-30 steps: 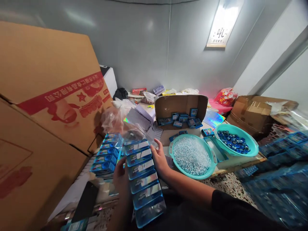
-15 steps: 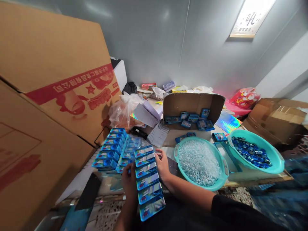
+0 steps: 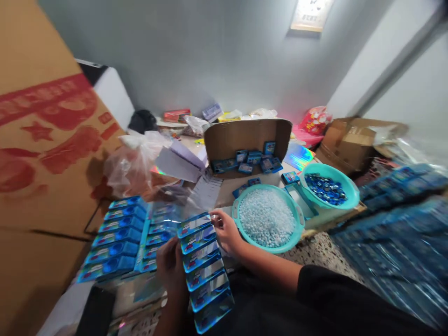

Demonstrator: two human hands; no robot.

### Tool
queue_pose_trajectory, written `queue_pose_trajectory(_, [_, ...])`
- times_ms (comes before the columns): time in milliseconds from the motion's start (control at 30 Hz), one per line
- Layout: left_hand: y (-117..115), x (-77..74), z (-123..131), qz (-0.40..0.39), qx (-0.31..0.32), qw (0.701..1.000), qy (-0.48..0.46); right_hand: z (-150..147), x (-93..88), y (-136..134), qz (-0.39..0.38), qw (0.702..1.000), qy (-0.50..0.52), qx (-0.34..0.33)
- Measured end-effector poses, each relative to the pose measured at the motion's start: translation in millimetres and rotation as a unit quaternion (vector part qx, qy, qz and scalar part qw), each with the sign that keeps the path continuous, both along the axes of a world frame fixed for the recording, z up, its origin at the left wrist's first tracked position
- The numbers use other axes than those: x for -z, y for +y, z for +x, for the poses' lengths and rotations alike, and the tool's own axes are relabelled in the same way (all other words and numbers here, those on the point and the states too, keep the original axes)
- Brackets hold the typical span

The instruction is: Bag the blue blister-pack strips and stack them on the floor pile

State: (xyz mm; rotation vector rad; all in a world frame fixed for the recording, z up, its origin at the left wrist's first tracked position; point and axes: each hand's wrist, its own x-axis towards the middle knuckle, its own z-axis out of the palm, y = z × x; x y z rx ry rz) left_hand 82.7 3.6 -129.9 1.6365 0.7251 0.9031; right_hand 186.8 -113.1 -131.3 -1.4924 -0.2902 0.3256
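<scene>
Both my hands hold a long strip of blue blister-pack cards [image 3: 203, 268] in clear wrap, running from my lap toward the table. My left hand [image 3: 170, 266] grips its left edge near the middle. My right hand [image 3: 226, 231] grips the right edge at the far end. Two more strips of the same blue packs [image 3: 115, 238] lie flat on the table just left of the held strip.
A teal basin of small white-blue pellets [image 3: 266, 218] sits right of my right hand, with a teal basin of dark blue pieces [image 3: 329, 189] beyond. An open cardboard box [image 3: 247, 147] holds small blue boxes. A large printed carton [image 3: 45, 154] fills the left. Blue pack stacks [image 3: 402, 224] lie right.
The view has swung left and down. The strip stays in both hands, and my right hand has shifted up to its far end.
</scene>
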Motion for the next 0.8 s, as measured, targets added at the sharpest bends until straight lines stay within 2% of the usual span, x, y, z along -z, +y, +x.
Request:
queue_pose_trajectory(133, [-30.2,8.1,17.9,0.038,0.053,0.996,0.064,6.0,-4.4,-45.9,-0.098,0.988,-0.039,0.111])
queue_pose_trajectory(233, [-64.3,14.2,47.6,0.028,0.119,0.99,0.071,23.4,-3.0,-93.1,-0.156,0.974,-0.052,0.159])
queue_pose_trajectory(333, [-96.8,19.6,84.1,0.016,0.186,0.98,0.072,48.4,-2.3,-138.8,-0.199,0.964,-0.081,0.159])
queue_pose_trajectory(433, [-119.0,28.2,114.2,0.029,0.237,0.969,0.066,72.0,-2.9,-172.8,-0.266,0.949,-0.116,0.12])
queue_pose_trajectory(567, [-133.0,42.3,133.2,0.075,0.248,0.964,0.06,91.0,1.1,-195.0,-0.404,0.9,-0.152,0.057])
queue_pose_trajectory(633, [-134.9,46.1,136.1,0.1,0.248,0.962,0.06,95.2,5.8,-198.4,-0.447,0.878,-0.166,0.051])
queue_pose_trajectory(700, [-134.5,46.7,137.7,0.125,0.241,0.961,0.059,97.8,10.4,-199.2,-0.45,0.87,-0.186,0.074])
queue_pose_trajectory(800, [-131.4,45.1,141.0,0.178,0.231,0.955,0.05,102.7,12.7,-198.6,-0.391,0.882,-0.234,0.121])
